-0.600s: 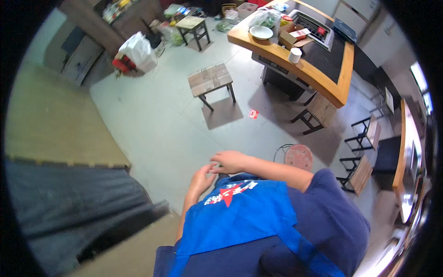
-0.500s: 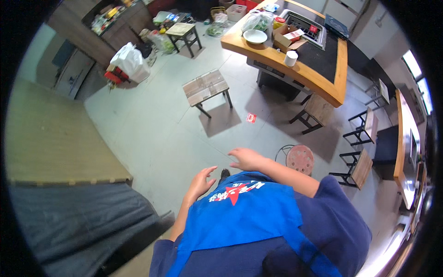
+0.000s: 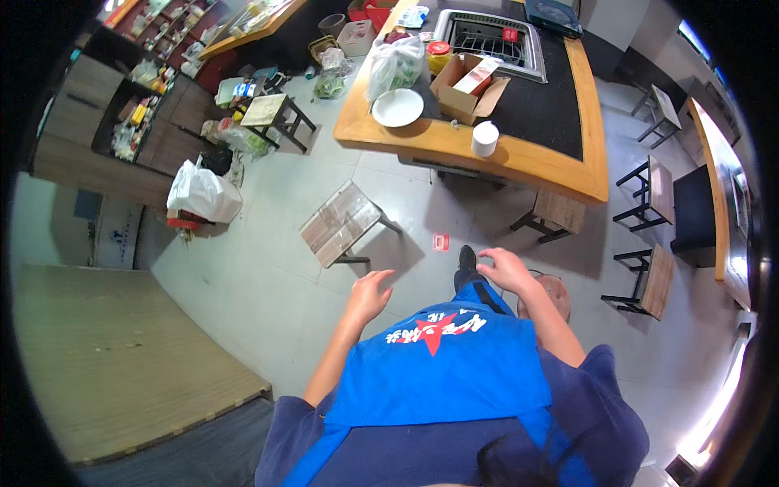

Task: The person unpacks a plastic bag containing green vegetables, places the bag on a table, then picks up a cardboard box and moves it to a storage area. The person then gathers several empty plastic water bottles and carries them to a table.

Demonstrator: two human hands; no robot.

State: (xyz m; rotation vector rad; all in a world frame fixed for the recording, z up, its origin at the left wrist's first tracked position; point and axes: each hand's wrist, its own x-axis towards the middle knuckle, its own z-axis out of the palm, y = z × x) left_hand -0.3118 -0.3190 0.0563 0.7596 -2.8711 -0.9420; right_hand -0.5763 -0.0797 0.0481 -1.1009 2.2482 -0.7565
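Observation:
Both my hands hang in the air before the blue apron (image 3: 462, 390) that I wear, with nothing in them. My left hand (image 3: 370, 297) is open, its fingers loosely curved, nearest to a wood-topped stool (image 3: 342, 221) with dark legs. On the other side my right hand (image 3: 505, 270) is also open, near my dark shoe (image 3: 467, 258) and above a round reddish stool seat (image 3: 555, 299) partly hidden by my forearm. Neither hand touches anything.
Ahead stands a wood-edged table (image 3: 365, 130) bearing a white bowl (image 3: 398, 107), a cardboard box (image 3: 459, 104), a white cup (image 3: 484, 139), a bag of greens (image 3: 398, 69) and a grill (image 3: 495, 40). A white bag (image 3: 203, 193) sits on the floor at left. More stools (image 3: 654, 280) line the right.
I have moved forward: the table and the near stool are closer. My hands have spread apart, the right going further right, and my shoe shows more. Both hands stay open.

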